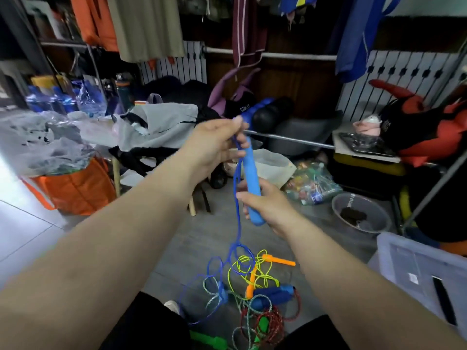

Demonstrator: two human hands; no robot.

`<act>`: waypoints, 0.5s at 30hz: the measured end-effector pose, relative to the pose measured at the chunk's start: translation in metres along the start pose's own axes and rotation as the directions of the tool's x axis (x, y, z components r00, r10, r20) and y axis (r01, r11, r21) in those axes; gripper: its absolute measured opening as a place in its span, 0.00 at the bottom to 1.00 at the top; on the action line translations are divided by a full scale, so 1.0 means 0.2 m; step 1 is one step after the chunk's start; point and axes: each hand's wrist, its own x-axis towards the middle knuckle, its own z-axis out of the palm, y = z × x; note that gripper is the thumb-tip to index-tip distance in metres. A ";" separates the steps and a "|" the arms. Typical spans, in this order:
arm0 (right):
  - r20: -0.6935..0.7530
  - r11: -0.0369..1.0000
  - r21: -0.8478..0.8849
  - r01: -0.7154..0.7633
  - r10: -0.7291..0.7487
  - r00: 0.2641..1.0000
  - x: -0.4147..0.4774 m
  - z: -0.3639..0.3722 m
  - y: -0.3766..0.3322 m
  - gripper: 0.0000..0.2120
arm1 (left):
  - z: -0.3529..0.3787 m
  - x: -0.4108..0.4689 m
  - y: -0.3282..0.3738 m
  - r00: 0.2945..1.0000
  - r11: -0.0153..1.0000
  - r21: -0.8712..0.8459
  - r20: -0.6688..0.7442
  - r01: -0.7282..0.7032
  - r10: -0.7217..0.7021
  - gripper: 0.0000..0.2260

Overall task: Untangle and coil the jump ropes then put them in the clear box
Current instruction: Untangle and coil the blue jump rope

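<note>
gripping blue handle (252, 173), pinching blue cord (237, 218)

One wide-angle camera, worn on the head, looks forward and down along both forearms. The grip, right hand (267, 207) around the blue handle (251, 173) and left hand (214, 145) pinching the blue rope (238, 228), sits close at mid-frame; the tangled ropes (252, 286) lie below it, the clear box (404, 263) lower right.

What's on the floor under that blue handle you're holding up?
Below the blue handle lies a tangle of jump ropes: blue rope loops, a yellow cord with orange handles, a dark blue handle, red and teal braided ropes, a green handle. The forearms and legs may cover its edges.
</note>
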 end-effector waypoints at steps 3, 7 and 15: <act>-0.034 0.989 0.114 0.097 -0.094 0.995 0.02 0.04 -0.08 0.14 | 0.05 0.02 0.12 0.993 0.997 0.006 0.090 -0.076 0.075 0.08; -0.056 0.998 0.015 0.066 -0.065 0.996 0.04 0.03 -0.10 0.07 | -0.03 0.02 0.08 0.995 0.991 0.090 0.024 -0.095 0.093 0.07; -0.183 0.995 0.001 -0.100 0.099 0.978 0.11 -0.07 0.16 0.10 | -0.30 -0.07 -0.47 0.945 0.943 0.207 -0.255 0.260 -0.205 0.07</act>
